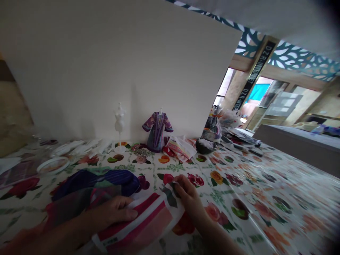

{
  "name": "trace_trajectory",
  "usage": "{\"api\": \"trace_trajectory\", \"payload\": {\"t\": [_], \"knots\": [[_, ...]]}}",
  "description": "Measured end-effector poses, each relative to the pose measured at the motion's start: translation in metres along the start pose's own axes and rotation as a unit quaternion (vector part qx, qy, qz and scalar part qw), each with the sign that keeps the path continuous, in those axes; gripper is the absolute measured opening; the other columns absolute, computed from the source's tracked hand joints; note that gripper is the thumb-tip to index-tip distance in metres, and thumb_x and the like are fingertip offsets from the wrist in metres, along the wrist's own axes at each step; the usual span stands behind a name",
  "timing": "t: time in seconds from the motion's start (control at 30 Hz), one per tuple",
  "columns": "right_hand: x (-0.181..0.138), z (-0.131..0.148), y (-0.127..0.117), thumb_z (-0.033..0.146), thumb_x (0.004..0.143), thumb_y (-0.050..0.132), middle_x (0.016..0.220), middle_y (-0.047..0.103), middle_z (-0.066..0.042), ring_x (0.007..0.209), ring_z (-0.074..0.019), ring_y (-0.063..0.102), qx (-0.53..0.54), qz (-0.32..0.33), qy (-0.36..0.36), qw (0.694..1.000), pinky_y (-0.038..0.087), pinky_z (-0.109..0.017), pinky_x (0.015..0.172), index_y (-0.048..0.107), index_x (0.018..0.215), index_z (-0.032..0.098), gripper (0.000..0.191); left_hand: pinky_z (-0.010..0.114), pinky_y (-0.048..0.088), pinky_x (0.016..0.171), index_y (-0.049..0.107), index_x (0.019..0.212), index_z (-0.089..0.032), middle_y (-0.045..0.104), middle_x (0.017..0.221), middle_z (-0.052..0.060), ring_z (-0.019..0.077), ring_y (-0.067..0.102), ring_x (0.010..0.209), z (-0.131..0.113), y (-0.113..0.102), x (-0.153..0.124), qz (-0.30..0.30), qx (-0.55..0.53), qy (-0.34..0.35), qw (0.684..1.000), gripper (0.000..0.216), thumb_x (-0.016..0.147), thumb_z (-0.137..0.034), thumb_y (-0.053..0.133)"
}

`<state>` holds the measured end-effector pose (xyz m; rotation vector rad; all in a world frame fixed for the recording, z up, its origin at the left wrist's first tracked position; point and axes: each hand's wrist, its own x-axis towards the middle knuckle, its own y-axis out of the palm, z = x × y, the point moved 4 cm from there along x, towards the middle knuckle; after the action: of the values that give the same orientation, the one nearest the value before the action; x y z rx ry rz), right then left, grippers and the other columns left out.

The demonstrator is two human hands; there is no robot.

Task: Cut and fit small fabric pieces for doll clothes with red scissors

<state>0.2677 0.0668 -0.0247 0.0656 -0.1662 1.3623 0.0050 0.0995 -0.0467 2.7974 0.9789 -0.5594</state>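
A person's two bare hands work a red, pink and white striped cloth [143, 221] at the near edge of a desk [265, 198] covered in a flower-and-fruit print. The left hand [111, 212] lies flat across the cloth, its grip wide and closed on nothing, fingers pressing the stripes down. The right hand [187, 193] has its grip narrowed to a pinch on the cloth's far corner, thumb and fingertips holding that corner just off the desk. Work of this kind looks best done with the flat hand pinning the cloth firmly while the pinch keeps the corner taut and the stripes straight, so nothing bunches between the two hands. A dark purple cloth [106, 180] lies bunched just beyond the left hand. Along the far edge, against a white board [119, 53], stand a bare white doll's dress form [119, 124] and a second form wearing a purple robe [157, 131], with folded scraps [179, 147] beside it. Beyond the board, a black strip [255, 74] on a wooden post carries white lettering that appears to read "DZR-INTERNET", repeated along its length; no other writing can be read.
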Motion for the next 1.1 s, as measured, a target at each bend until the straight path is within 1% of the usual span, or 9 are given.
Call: {"api": "trace_trajectory", "payload": {"t": [0.2,0.33,0.47,0.57,0.63,0.7,0.8,0.93,1.1], "knots": [[0.001,-0.008,-0.004,0.040,0.084,0.066,0.070,0.052,0.002,0.063,-0.0169,0.046,-0.028,0.001,-0.008,1.000,0.041,-0.028,0.056,0.057,0.078,0.024,0.020,0.024,0.045,0.064,0.074,0.097,-0.020,0.074,0.090,0.004,0.0147,0.061,0.068,0.004,0.002,0.004,0.038,-0.044,-0.007,0.998,0.055,0.068,-0.065,0.081],[0.001,-0.007,-0.003,0.039,0.085,0.065,0.068,0.052,0.003,0.059,-0.0156,0.045,-0.030,0.008,-0.018,0.999,0.038,-0.027,0.053,0.058,0.081,0.023,0.017,0.024,0.042,0.060,0.072,0.093,-0.018,0.071,0.080,0.003,0.0130,0.057,0.062,0.006,0.001,0.004,0.014,-0.048,-0.015,0.999,0.057,0.063,-0.065,0.085],[0.000,-0.005,0.000,0.038,0.086,0.063,0.064,0.048,0.005,0.056,-0.0145,0.043,-0.033,0.000,-0.021,0.999,0.035,-0.026,0.052,0.056,0.080,0.024,0.017,0.024,0.042,0.060,0.073,0.094,-0.020,0.071,0.081,0.003,0.0129,0.057,0.061,0.007,0.001,0.001,0.004,-0.045,-0.024,0.999,0.051,0.066,-0.061,0.084],[0.000,-0.003,0.000,0.037,0.087,0.063,0.067,0.052,0.004,0.057,-0.0150,0.045,-0.039,-0.018,-0.031,0.999,0.036,-0.027,0.053,0.058,0.083,0.024,0.015,0.024,0.041,0.060,0.075,0.098,-0.020,0.072,0.082,0.004,0.0134,0.058,0.061,0.006,0.002,0.000,0.012,-0.043,-0.020,0.999,0.051,0.068,-0.061,0.082],[0.001,-0.001,-0.003,0.037,0.088,0.062,0.071,0.056,0.003,0.060,-0.0160,0.049,-0.047,-0.031,-0.038,0.998,0.038,-0.028,0.055,0.060,0.085,0.024,0.014,0.023,0.041,0.060,0.076,0.099,-0.019,0.072,0.081,0.004,0.0130,0.057,0.061,0.005,0.003,0.000,0.015,-0.042,-0.018,0.999,0.054,0.067,-0.062,0.082],[0.002,0.000,-0.007,0.038,0.088,0.063,0.077,0.061,0.000,0.068,-0.0181,0.054,-0.055,-0.043,-0.046,0.997,0.043,-0.030,0.061,0.061,0.087,0.024,0.014,0.023,0.041,0.060,0.075,0.096,-0.019,0.072,0.080,0.003,0.0126,0.057,0.060,0.003,0.004,0.000,0.016,-0.038,-0.018,0.999,0.054,0.066,-0.063,0.082],[0.003,0.001,-0.010,0.039,0.090,0.061,0.085,0.064,-0.002,0.077,-0.0203,0.059,-0.065,-0.048,-0.051,0.995,0.046,-0.032,0.067,0.061,0.093,0.024,0.015,0.024,0.044,0.062,0.074,0.094,-0.020,0.074,0.083,0.003,0.0147,0.062,0.065,0.000,0.006,0.000,0.019,-0.031,-0.016,0.999,0.051,0.067,-0.064,0.082],[0.000,0.000,-0.008,0.037,0.091,0.059,0.087,0.066,-0.003,0.075,-0.0197,0.060,-0.075,-0.041,-0.045,0.995,0.046,-0.032,0.065,0.060,0.093,0.024,0.014,0.025,0.046,0.065,0.075,0.100,-0.020,0.077,0.090,0.005,0.0169,0.066,0.070,-0.004,0.007,-0.001,0.022,-0.024,-0.013,0.999,0.053,0.070,-0.063,0.080],[-0.001,0.000,-0.003,0.033,0.088,0.057,0.085,0.065,-0.002,0.074,-0.0190,0.057,-0.085,-0.030,-0.051,0.995,0.046,-0.032,0.067,0.059,0.091,0.023,0.010,0.026,0.048,0.068,0.076,0.102,-0.021,0.078,0.095,0.006,0.0184,0.069,0.074,-0.005,0.009,-0.002,0.027,-0.029,-0.012,0.999,0.053,0.071,-0.064,0.080]]}}
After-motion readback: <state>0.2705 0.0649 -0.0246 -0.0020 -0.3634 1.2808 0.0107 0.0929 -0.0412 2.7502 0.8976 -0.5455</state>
